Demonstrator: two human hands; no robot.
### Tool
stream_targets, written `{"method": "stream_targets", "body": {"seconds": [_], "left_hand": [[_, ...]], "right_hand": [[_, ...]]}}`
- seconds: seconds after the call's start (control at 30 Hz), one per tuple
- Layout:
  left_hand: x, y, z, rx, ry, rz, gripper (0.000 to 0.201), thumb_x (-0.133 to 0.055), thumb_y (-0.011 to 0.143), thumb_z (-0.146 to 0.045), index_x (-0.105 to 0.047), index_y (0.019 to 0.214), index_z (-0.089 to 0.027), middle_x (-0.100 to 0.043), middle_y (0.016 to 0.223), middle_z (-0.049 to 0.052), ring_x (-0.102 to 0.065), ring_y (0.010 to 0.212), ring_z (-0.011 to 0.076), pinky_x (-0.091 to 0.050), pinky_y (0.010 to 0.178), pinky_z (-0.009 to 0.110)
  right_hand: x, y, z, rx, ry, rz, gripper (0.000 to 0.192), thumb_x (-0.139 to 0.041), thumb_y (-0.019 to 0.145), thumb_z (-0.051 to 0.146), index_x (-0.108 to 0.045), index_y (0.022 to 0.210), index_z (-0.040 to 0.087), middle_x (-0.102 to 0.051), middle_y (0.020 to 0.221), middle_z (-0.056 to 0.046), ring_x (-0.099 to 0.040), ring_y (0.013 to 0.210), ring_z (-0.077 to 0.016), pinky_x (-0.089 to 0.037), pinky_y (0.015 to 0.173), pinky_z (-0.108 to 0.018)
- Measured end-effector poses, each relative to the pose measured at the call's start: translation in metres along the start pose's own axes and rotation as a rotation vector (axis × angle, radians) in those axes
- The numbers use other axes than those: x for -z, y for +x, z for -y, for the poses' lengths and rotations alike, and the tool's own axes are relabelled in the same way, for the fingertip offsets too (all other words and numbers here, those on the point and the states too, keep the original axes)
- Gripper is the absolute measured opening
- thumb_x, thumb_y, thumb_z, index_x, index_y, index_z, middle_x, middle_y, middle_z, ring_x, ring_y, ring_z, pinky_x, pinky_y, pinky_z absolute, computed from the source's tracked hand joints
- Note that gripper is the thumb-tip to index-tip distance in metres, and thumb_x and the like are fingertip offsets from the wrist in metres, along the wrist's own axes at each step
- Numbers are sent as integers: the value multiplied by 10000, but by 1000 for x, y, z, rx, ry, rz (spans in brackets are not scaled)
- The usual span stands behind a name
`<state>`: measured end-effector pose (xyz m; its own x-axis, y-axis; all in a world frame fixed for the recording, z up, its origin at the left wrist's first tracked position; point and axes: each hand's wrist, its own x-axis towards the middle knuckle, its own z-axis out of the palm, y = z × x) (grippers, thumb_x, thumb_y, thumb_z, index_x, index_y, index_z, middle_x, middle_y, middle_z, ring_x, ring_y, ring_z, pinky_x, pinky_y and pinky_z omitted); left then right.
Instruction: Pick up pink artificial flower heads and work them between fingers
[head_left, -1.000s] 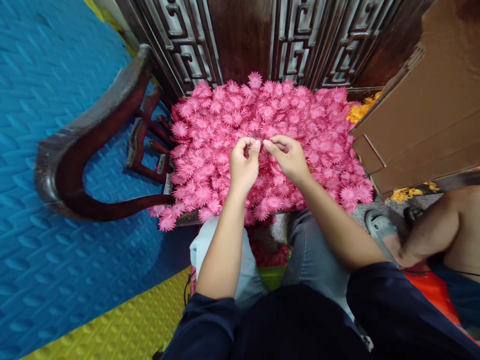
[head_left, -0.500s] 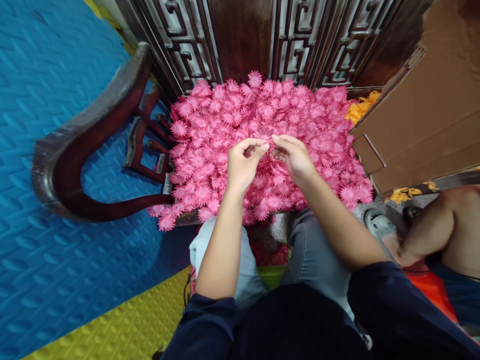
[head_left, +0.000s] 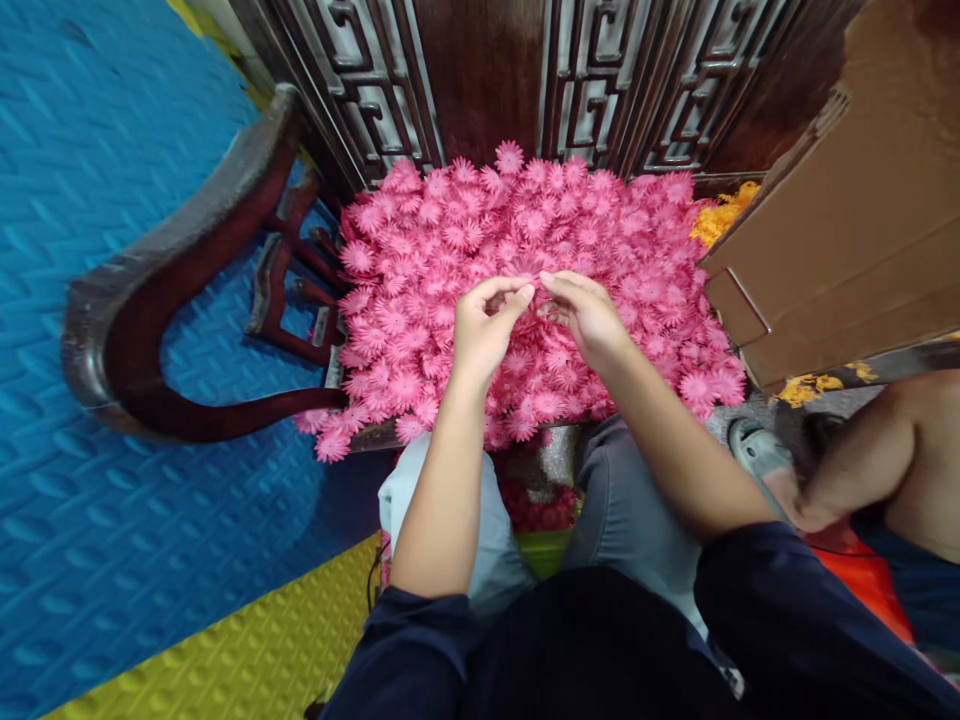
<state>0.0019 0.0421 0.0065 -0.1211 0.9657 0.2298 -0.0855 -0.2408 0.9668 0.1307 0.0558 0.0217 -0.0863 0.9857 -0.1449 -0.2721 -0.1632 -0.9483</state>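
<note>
A large heap of pink artificial flowers (head_left: 420,290) covers the wooden seat in front of me. Over its middle, my left hand (head_left: 484,320) pinches a pink flower (head_left: 527,268) between thumb and forefinger. My right hand (head_left: 589,315) meets it from the other side, thumb and forefinger closed at the same flower's edge, its other fingers loosely curled. The fingertips of both hands almost touch. Part of the held flower is hidden by the fingers and blends into the heap behind.
A curved dark wooden armrest (head_left: 112,350) stands left, above blue matting (head_left: 67,540). Carved wooden panels (head_left: 480,80) rise behind the heap. At right are a cardboard box (head_left: 847,220), yellow flowers (head_left: 724,215) and another person's bent leg (head_left: 877,460).
The held flower has tipped lower and flatter between my fingertips. My right fingertips have shifted slightly left, closer to my left ones. The rest looks the same.
</note>
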Motion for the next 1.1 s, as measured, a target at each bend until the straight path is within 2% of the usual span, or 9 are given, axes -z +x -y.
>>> {"method": "stream_targets", "body": {"seconds": [0.17, 0.33, 0.47, 0.63, 0.97, 1.1], "left_hand": [[0, 1, 0, 41, -90, -9, 147, -767, 661, -307, -721, 754, -202, -716, 805, 7, -629, 767, 121, -490, 811, 281], [2, 0, -5, 127, -169, -36, 60, -752, 677, -214, -727, 732, -205, -716, 782, -1, -635, 770, 112, -484, 837, 278], [1, -2, -6, 97, -113, -58, 86, -768, 663, -239, -726, 718, -189, -693, 716, -1, -604, 683, 100, -476, 766, 265], [0, -3, -4, 42, -38, -43, 173, -788, 632, -284, -732, 759, -180, -710, 764, 17, -608, 686, 111, -478, 744, 273], [-1, -2, -4, 39, 55, -78, 94, -660, 743, -244, -728, 770, -185, -738, 849, 30, -650, 802, 135, -492, 811, 285], [-2, -2, -3, 31, 105, -126, 97, -624, 749, -210, -715, 750, -178, -708, 760, 7, -618, 734, 117, -477, 763, 259]], "right_hand": [[2, 2, -2, 0, -12, 30, 222, -748, 611, 362, -638, 710, 196, -602, 676, 57, -532, 564, -56, -362, 544, -209], [3, 2, -4, 7, -8, 66, 260, -785, 564, 374, -659, 702, 194, -601, 647, 60, -536, 559, -58, -363, 556, -212], [2, 1, -5, 41, -55, 100, 287, -791, 561, 412, -665, 688, 188, -595, 624, 54, -521, 569, -55, -363, 562, -209], [2, 0, -3, 69, -78, 91, 295, -780, 581, 440, -656, 676, 190, -592, 607, 46, -515, 577, -60, -369, 559, -207], [0, 0, -3, 89, -92, 31, 311, -782, 582, 450, -640, 671, 189, -577, 603, 51, -522, 557, -55, -378, 536, -195], [-2, -1, -4, 88, -104, 70, 350, -784, 564, 488, -647, 690, 192, -600, 650, 44, -528, 573, -60, -431, 579, -206]]}}
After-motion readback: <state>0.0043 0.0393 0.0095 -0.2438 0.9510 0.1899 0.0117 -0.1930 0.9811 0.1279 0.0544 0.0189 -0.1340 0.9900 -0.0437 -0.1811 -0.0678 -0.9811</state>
